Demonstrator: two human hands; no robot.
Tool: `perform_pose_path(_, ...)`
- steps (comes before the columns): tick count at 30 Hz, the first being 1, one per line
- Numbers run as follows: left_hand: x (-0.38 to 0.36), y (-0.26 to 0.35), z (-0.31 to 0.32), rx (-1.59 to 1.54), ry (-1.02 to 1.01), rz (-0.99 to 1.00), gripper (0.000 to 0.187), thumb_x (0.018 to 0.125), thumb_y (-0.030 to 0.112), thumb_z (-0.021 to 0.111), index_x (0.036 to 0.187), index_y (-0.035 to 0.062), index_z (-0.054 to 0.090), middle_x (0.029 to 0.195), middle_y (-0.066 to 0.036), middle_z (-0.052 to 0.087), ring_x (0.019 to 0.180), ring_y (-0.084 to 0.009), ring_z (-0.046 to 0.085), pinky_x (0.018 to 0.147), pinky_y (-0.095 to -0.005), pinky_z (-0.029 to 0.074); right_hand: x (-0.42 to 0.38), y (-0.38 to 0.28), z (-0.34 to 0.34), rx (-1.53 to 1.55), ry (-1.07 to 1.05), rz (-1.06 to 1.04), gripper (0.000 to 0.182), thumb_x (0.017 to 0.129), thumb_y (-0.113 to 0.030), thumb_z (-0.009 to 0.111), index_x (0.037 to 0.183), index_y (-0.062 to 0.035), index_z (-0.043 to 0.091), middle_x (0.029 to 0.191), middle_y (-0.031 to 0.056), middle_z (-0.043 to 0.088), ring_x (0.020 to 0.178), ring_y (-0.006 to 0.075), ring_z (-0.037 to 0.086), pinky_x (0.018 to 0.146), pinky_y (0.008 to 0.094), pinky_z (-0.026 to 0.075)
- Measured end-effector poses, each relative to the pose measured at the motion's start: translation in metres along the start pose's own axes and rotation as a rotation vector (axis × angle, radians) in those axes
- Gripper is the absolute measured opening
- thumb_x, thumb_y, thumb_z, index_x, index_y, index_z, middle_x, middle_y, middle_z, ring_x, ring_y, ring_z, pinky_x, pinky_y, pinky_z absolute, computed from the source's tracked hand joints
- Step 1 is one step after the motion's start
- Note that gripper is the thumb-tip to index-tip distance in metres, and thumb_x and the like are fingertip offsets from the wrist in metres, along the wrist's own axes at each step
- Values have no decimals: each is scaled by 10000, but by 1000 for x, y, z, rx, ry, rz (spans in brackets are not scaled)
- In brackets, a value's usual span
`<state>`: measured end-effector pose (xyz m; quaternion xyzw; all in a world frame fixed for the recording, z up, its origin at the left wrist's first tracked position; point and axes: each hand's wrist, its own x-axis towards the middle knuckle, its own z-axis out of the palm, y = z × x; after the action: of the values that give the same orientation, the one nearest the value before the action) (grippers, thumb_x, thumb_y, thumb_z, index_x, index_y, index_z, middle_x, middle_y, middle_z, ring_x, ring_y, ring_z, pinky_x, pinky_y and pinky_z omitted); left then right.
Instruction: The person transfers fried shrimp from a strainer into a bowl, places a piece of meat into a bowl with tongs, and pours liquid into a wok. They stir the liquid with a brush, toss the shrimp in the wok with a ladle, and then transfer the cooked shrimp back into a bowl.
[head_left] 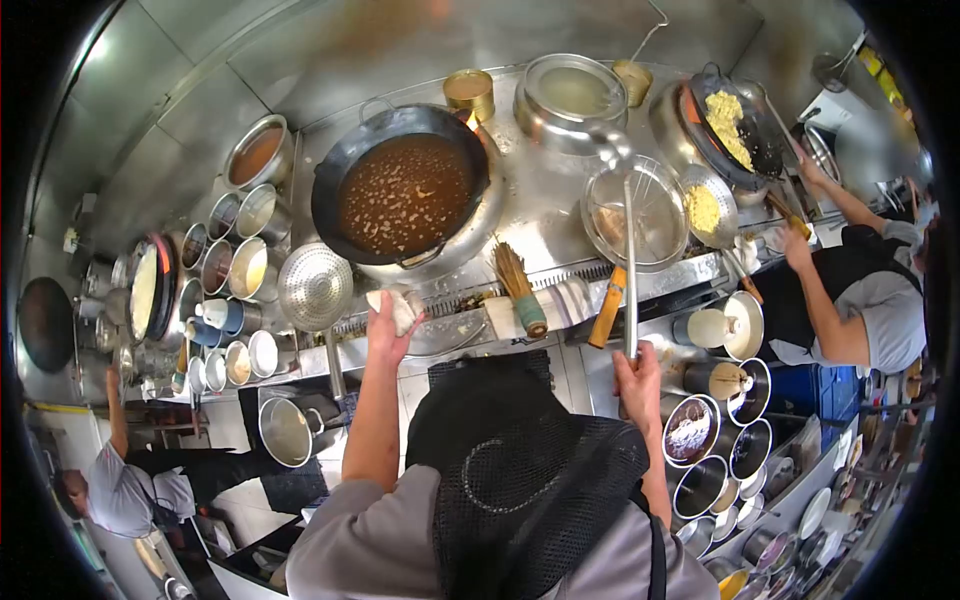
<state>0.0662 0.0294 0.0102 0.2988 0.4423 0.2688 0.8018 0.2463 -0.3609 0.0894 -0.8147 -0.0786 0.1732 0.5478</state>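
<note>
My left hand (pixel 384 340) is closed round a folded white cloth (pixel 398 312) at the stove's front edge. In front of it, a black wok (pixel 325 190) holds brown liquid with small bits floating in it. My right hand (pixel 637 378) grips the long metal handle of a ladle (pixel 630 290). The ladle's far end is blurred near a lidded steel pot (pixel 530 115). Beneath the handle lies a round wire strainer (pixel 600 235) with a wooden grip. A perforated skimmer (pixel 316 288) rests left of my left hand.
A bamboo brush (pixel 517 285) and a striped towel (pixel 565 302) lie on the front ledge. Several seasoning pots (pixel 250 268) stand left. At right, a co-worker (pixel 850 290) tends a wok (pixel 765 150) of yellow food; another person (pixel 130 485) is far left. Several pots (pixel 700 485) stand by my right elbow.
</note>
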Motion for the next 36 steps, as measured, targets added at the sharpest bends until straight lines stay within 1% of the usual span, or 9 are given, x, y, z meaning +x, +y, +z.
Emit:
perform_pose_path(3, 12, 4, -7, -138, -8, -47, 487, 1004, 468, 422, 1362, 138, 443, 1345, -66, 538, 1243, -296, 513, 1035, -530, 423, 4, -10, 8, -15, -52, 45, 203, 903, -124, 641, 993, 6, 512, 552, 16, 504, 439, 94, 467, 409, 294, 372)
perform_pose_path(8, 13, 14, -15, -433, -67, -111, 514, 1040, 454, 255, 1381, 98, 399, 1395, -131, 475, 1294, -364, 444, 1083, -587, 361, 6, -13, 33, -29, -46, -15, 200, 899, -120, 650, 995, -1, 520, 580, 22, 519, 473, 81, 482, 422, 288, 373)
perform_pose_path(13, 12, 31, 23, -464, -114, -135, 485, 1042, 438, 239, 1337, 92, 408, 1341, -137, 496, 1269, -374, 459, 1054, -625, 383, 27, -35, 59, 66, 26, -224, 203, 900, -103, 641, 1014, -9, 502, 589, 29, 532, 460, 96, 493, 423, 277, 392)
perform_pose_path(19, 56, 15, 54, -343, -207, -210, 300, 1014, 219, 465, 1267, 58, 458, 1265, -124, 541, 1166, -321, 534, 1010, -569, 441, 43, -87, 90, -17, -55, -174, 193, 900, -105, 632, 970, -9, 479, 575, 37, 533, 452, 94, 506, 403, 280, 380)
perform_pose_path(21, 70, 9, 52, -282, -153, -233, 236, 996, 195, 489, 1179, 51, 528, 1173, -129, 590, 1116, -298, 565, 962, -552, 474, 40, -80, 103, -53, -47, -166, 191, 897, -106, 631, 966, -6, 484, 562, 34, 523, 449, 95, 497, 399, 285, 376)
perform_pose_path(22, 78, 6, 49, -306, -182, -241, 179, 957, 160, 530, 1096, 55, 569, 1058, -109, 633, 1021, -269, 610, 901, -480, 517, 36, -76, 109, -64, -27, -159, 183, 893, -111, 638, 959, -15, 497, 559, 30, 525, 445, 92, 486, 402, 282, 372)
perform_pose_path(26, 93, 1, 53, -338, -177, -283, 201, 859, 129, 604, 1048, 68, 571, 983, -72, 652, 868, -239, 646, 793, -369, 553, 23, -57, 115, -339, 45, -264, 265, 855, -167, 691, 969, -6, 514, 597, 144, 520, 520, 211, 541, 508, 382, 428)
perform_pose_path(31, 109, -7, 49, -301, -196, -338, 199, 820, 123, 609, 1011, 80, 571, 953, -60, 644, 863, -242, 645, 756, -391, 550, 1, -72, 130, -447, 40, -321, 329, 854, -192, 695, 1082, 5, 563, 628, 185, 557, 532, 279, 575, 525, 390, 445)
perform_pose_path(36, 114, -14, 47, -289, -198, -284, 166, 822, 119, 571, 983, 82, 581, 933, -55, 644, 850, -245, 644, 762, -393, 549, -19, -76, 137, -424, 20, -175, 342, 869, -208, 672, 1125, -11, 559, 671, 215, 599, 620, 373, 630, 573, 425, 471)
